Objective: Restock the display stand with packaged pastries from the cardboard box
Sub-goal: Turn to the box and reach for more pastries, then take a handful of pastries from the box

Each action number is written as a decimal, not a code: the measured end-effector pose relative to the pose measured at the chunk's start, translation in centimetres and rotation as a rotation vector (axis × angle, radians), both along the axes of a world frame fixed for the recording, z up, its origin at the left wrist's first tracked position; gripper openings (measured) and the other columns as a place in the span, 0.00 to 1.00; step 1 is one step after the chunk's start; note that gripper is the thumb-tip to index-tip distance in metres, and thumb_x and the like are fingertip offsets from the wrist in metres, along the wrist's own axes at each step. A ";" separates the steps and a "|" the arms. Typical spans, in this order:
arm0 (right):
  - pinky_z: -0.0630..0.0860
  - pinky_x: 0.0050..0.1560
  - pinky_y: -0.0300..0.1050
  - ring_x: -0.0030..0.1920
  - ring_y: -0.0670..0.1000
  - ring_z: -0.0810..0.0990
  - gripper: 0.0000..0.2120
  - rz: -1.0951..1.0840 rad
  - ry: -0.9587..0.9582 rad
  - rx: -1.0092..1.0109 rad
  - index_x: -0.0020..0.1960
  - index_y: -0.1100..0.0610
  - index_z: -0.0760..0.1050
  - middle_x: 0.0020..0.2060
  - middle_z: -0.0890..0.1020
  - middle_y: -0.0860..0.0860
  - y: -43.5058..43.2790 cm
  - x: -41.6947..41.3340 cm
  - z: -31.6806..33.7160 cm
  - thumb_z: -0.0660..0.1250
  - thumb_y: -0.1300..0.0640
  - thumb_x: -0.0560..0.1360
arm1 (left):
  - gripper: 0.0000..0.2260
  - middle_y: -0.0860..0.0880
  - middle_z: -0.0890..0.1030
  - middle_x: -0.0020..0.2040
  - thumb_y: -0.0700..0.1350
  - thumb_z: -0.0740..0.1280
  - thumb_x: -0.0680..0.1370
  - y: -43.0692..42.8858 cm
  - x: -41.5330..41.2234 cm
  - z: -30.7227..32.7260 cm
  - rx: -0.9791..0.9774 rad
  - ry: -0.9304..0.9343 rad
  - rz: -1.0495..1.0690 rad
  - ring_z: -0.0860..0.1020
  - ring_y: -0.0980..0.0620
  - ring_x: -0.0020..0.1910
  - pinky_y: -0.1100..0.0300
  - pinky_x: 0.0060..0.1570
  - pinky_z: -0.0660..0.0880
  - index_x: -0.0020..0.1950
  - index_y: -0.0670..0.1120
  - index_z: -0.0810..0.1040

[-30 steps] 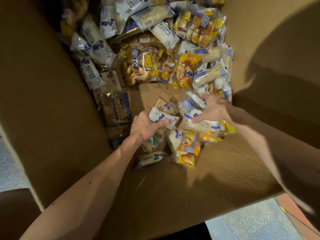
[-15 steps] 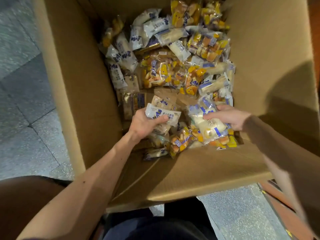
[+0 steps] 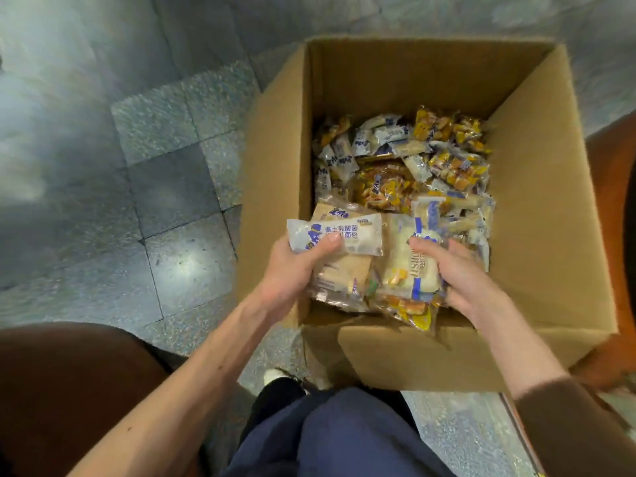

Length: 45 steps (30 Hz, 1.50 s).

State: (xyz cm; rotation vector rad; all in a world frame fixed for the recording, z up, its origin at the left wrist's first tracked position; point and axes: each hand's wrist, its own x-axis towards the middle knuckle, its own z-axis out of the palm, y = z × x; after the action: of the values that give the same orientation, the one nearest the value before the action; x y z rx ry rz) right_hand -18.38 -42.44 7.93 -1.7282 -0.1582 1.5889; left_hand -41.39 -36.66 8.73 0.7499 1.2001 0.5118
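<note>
An open cardboard box (image 3: 547, 215) stands on the floor with several packaged pastries (image 3: 406, 166) heaped in its bottom. Over the box's near left corner my left hand (image 3: 292, 273) grips a small stack of packets, the top one a white and blue wrapper (image 3: 347, 232) with printed characters under my thumb. Beside it my right hand (image 3: 457, 273) grips another bundle, a white and blue bun pack (image 3: 409, 266) over yellow wrapped pastries (image 3: 413, 309). The two bundles touch each other above the box's near edge. The display stand is out of view.
Grey stone floor tiles (image 3: 165, 187) spread to the left and beyond the box. My dark blue trouser leg (image 3: 354, 432) and a shoe (image 3: 278, 376) are below. A brown rounded surface (image 3: 69, 383) fills the lower left, and an orange-brown edge (image 3: 616, 166) runs along the right.
Both hands have lifted their bundles of packets up from the bottom of the box to its near edge. My head has pulled back, so the whole box and floor show.
</note>
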 end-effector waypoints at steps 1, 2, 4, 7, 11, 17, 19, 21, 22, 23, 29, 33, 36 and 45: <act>0.81 0.56 0.59 0.54 0.54 0.85 0.23 0.007 -0.009 0.027 0.68 0.56 0.73 0.53 0.86 0.54 -0.2 -2.2 1.2 0.73 0.58 0.74 | 0.22 0.44 0.85 0.53 0.49 0.74 0.70 -0.5 -1.8 1.1 0.028 -0.011 0.026 0.84 0.45 0.52 0.50 0.50 0.81 0.61 0.42 0.78; 0.84 0.49 0.55 0.50 0.53 0.86 0.18 0.014 -0.002 0.068 0.65 0.56 0.75 0.50 0.87 0.53 -0.4 -4.5 2.4 0.71 0.60 0.76 | 0.20 0.45 0.86 0.53 0.49 0.74 0.70 -1.2 -3.7 2.4 0.058 -0.018 0.057 0.84 0.45 0.51 0.52 0.47 0.81 0.60 0.43 0.79; 0.84 0.37 0.48 0.43 0.49 0.87 0.09 0.038 0.016 0.141 0.57 0.53 0.76 0.43 0.88 0.51 -0.5 -9.2 5.2 0.69 0.61 0.78 | 0.18 0.44 0.86 0.51 0.48 0.73 0.70 -2.5 -7.8 4.9 0.110 -0.031 0.125 0.85 0.48 0.48 0.57 0.41 0.81 0.56 0.42 0.81; 0.83 0.34 0.44 0.44 0.49 0.87 0.09 0.114 0.092 0.240 0.58 0.54 0.76 0.44 0.88 0.52 -0.7 -16.4 8.9 0.68 0.60 0.78 | 0.18 0.43 0.86 0.49 0.48 0.72 0.71 -5.0 -14.8 8.2 0.170 -0.034 0.217 0.85 0.48 0.44 0.58 0.36 0.80 0.56 0.40 0.81; 0.84 0.44 0.51 0.52 0.54 0.86 0.24 0.285 0.174 0.375 0.66 0.58 0.74 0.53 0.86 0.56 -0.8 -25.8 12.0 0.71 0.55 0.71 | 0.19 0.42 0.86 0.48 0.49 0.73 0.69 -8.3 -23.9 11.5 0.260 0.018 0.404 0.85 0.46 0.44 0.57 0.38 0.81 0.54 0.39 0.82; 0.83 0.36 0.48 0.42 0.53 0.87 0.26 0.598 0.242 0.470 0.62 0.59 0.74 0.45 0.87 0.55 -1.3 -38.8 15.3 0.72 0.55 0.66 | 0.13 0.42 0.86 0.47 0.50 0.74 0.68 -14.1 -34.8 15.4 0.364 0.054 0.668 0.85 0.43 0.44 0.52 0.41 0.83 0.48 0.44 0.85; 0.84 0.39 0.49 0.46 0.55 0.86 0.27 0.725 0.274 0.497 0.63 0.60 0.74 0.50 0.86 0.57 -1.3 -42.6 16.3 0.73 0.53 0.65 | 0.22 0.43 0.86 0.50 0.49 0.76 0.67 -15.8 -37.6 16.0 0.416 0.065 0.807 0.85 0.42 0.48 0.47 0.46 0.82 0.58 0.43 0.78; 0.84 0.42 0.51 0.49 0.57 0.86 0.37 0.826 0.289 0.533 0.63 0.60 0.75 0.53 0.85 0.59 -1.0 -46.3 17.1 0.80 0.47 0.60 | 0.25 0.46 0.86 0.48 0.48 0.77 0.66 -17.3 -40.1 16.4 0.471 0.112 0.936 0.85 0.44 0.47 0.47 0.44 0.82 0.60 0.44 0.74; 0.84 0.42 0.51 0.50 0.58 0.86 0.43 0.867 0.302 0.546 0.63 0.60 0.75 0.53 0.85 0.60 -0.9 -48.1 17.3 0.84 0.43 0.54 | 0.24 0.47 0.85 0.45 0.47 0.77 0.67 -18.1 -41.3 16.7 0.489 0.146 0.988 0.85 0.46 0.45 0.50 0.41 0.82 0.59 0.44 0.73; 0.84 0.43 0.53 0.51 0.59 0.85 0.49 0.908 0.323 0.551 0.63 0.60 0.75 0.54 0.85 0.60 -0.7 -49.9 17.6 0.86 0.41 0.48 | 0.22 0.49 0.85 0.43 0.46 0.76 0.68 -18.8 -42.5 16.9 0.508 0.181 1.028 0.85 0.48 0.43 0.52 0.39 0.81 0.57 0.43 0.72; 0.83 0.46 0.57 0.55 0.63 0.84 0.56 1.186 0.408 0.472 0.68 0.61 0.72 0.57 0.83 0.61 0.4 -60.0 17.6 0.88 0.43 0.45 | 0.14 0.47 0.85 0.41 0.40 0.73 0.74 -22.0 -48.1 18.0 0.496 0.275 1.232 0.85 0.52 0.38 0.63 0.34 0.79 0.55 0.40 0.73; 0.83 0.39 0.51 0.50 0.61 0.86 0.53 1.366 0.490 0.435 0.64 0.61 0.74 0.53 0.85 0.62 2.2 -66.2 17.7 0.88 0.47 0.43 | 0.16 0.45 0.86 0.47 0.44 0.74 0.73 -21.7 -52.1 17.6 0.433 0.312 1.340 0.85 0.49 0.44 0.58 0.41 0.82 0.57 0.41 0.75; 0.83 0.36 0.49 0.46 0.60 0.86 0.52 1.465 0.532 0.414 0.61 0.60 0.75 0.51 0.85 0.62 5.2 -70.4 17.4 0.88 0.46 0.41 | 0.20 0.43 0.86 0.50 0.50 0.75 0.71 -19.7 -54.8 17.2 0.434 0.275 1.415 0.85 0.43 0.50 0.45 0.54 0.81 0.58 0.41 0.79; 0.82 0.31 0.47 0.38 0.56 0.86 0.23 1.654 0.497 0.371 0.60 0.64 0.75 0.44 0.86 0.61 14.7 -81.2 17.2 0.72 0.60 0.66 | 0.23 0.39 0.84 0.53 0.50 0.74 0.71 -11.5 -61.8 16.1 0.355 0.042 1.681 0.83 0.38 0.52 0.46 0.52 0.80 0.61 0.39 0.78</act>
State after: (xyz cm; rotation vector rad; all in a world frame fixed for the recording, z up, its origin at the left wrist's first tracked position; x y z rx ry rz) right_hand -99.54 -27.73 25.13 -0.6224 -1.8187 2.6936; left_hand -103.15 -48.21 24.82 -0.1718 1.6015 2.1103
